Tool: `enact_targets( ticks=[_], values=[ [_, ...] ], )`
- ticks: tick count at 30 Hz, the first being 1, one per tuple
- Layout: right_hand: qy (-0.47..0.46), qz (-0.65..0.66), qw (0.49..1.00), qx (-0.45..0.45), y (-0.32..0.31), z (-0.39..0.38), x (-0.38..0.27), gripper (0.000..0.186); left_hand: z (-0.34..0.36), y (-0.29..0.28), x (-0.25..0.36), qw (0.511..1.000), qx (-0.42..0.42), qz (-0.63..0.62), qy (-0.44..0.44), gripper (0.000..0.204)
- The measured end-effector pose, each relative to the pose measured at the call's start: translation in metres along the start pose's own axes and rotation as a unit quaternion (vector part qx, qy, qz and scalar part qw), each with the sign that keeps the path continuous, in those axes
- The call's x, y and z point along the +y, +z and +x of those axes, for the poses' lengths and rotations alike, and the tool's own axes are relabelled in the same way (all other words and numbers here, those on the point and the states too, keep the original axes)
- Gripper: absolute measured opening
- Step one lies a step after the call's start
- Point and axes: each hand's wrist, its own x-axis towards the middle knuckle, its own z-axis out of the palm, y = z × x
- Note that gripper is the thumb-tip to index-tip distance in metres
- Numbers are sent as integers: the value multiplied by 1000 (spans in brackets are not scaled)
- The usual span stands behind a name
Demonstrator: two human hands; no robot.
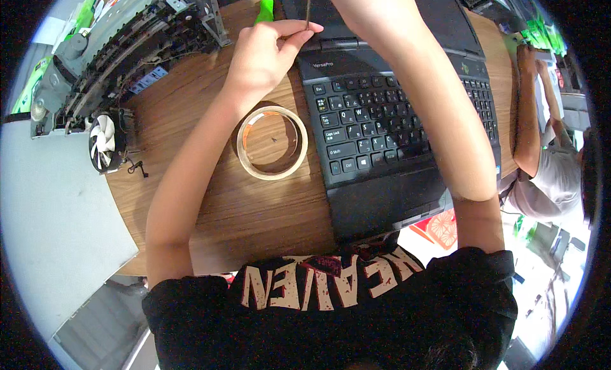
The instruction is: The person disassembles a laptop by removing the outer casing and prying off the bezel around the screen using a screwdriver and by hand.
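Cream capitals (324, 290) on the black shirt (331, 338), white characters (323, 65) on and above the laptop keys (368, 129)

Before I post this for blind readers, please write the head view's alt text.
A person's left hand pinches a thin rod near an open black laptop and tape roll on a wooden table; right hand mostly out of frame.

The camera is sitting on the person's head and looking down at the table (254, 211) from above. The black shirt (331, 335) is filling the bottom, and the left hand (262, 58) is showing near the top. The right arm (445, 115) is running out past the top edge. The laptop (375, 109) is lying close under the camera, while another person (557, 172) is looking smaller and farther off at the right. The round lens is bending straight lines near the rim.
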Motion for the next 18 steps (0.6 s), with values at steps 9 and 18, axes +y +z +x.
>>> enact_targets(
  ticks=[9, 18],
  values=[
    [20, 74, 993, 88, -8, -12, 2, 36, -5, -12, 22, 984, -77, -129, -92, 48],
    [105, 344, 876, -320, -21, 32, 26, 49, -2, -12, 17, 985, -73, -152, -45, 37]
  ],
)
